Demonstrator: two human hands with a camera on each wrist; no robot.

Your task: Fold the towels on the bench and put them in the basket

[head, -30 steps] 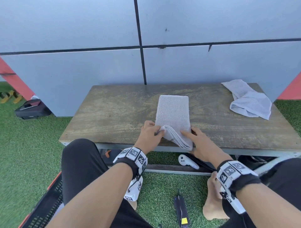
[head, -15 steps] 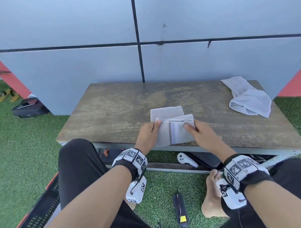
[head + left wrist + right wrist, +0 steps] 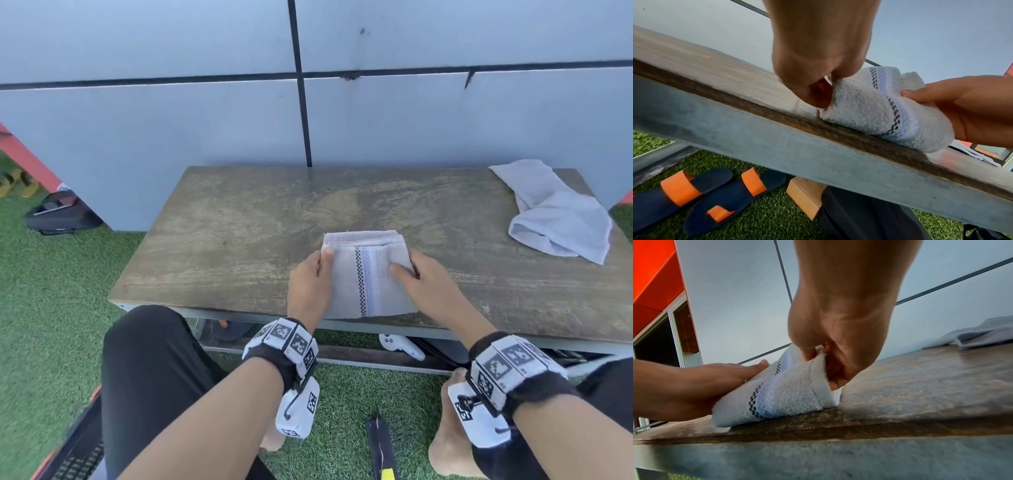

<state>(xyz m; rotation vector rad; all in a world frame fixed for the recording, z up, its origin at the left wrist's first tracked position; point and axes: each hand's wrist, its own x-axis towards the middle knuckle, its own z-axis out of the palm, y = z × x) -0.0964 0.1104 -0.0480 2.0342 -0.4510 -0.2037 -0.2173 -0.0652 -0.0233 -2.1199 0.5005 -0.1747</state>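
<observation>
Two hands hold the folded towel (image 3: 368,277) between them at the bench (image 3: 239,240) front edge, left grip (image 3: 310,284) and right grip (image 3: 428,287) each pinching a side.

An outdoor sitting spot beside a building, laid with green artificial turf (image 3: 51,308). A low bench with a worn brown wooden top on a grey metal frame (image 3: 239,240) stands with its far edge against a wall of large pale grey panels with dark seams (image 3: 171,120); red cladding (image 3: 655,272) and a window frame adjoin the wall. On the turf under the bench lie navy sandals with orange straps (image 3: 715,194), a small brown cardboard box (image 3: 805,199) and a white handheld controller (image 3: 400,346). A black case (image 3: 61,214) sits by the wall.
</observation>
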